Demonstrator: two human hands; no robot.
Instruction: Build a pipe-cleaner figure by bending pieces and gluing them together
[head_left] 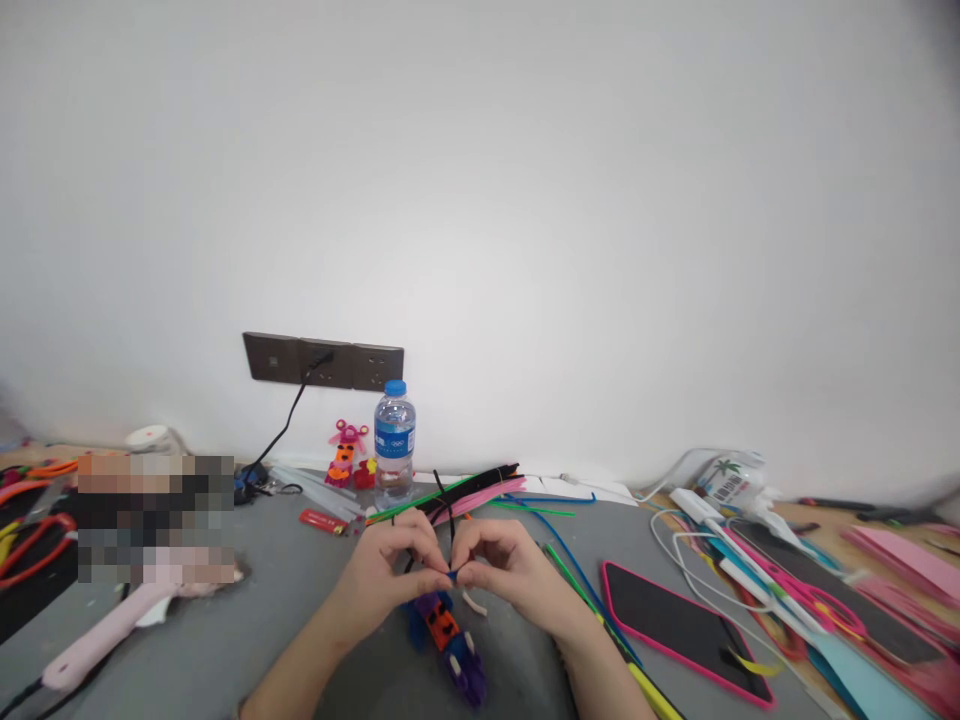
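My left hand [394,562] and my right hand [504,565] meet at the lower middle of the head view. Thumb and forefinger of each are pinched on a small blue piece [452,575] between them; most of it is hidden by the fingertips. Just below lies a purple and orange fuzzy figure [444,625] with black spots and pale bits, its purple end toward me. A short pale curved piece [474,603] rests beside it. Behind my fingers, a black fuzzy stem [443,495] sticks up near a bundle of pink and black stems [487,490].
Against the wall stand a water bottle [394,445] and a pink and orange figure [343,455]. A pink glue gun [112,630] lies left. To the right are a pink-edged phone [682,630], green and blue stems, white cables and pink scissors [817,598].
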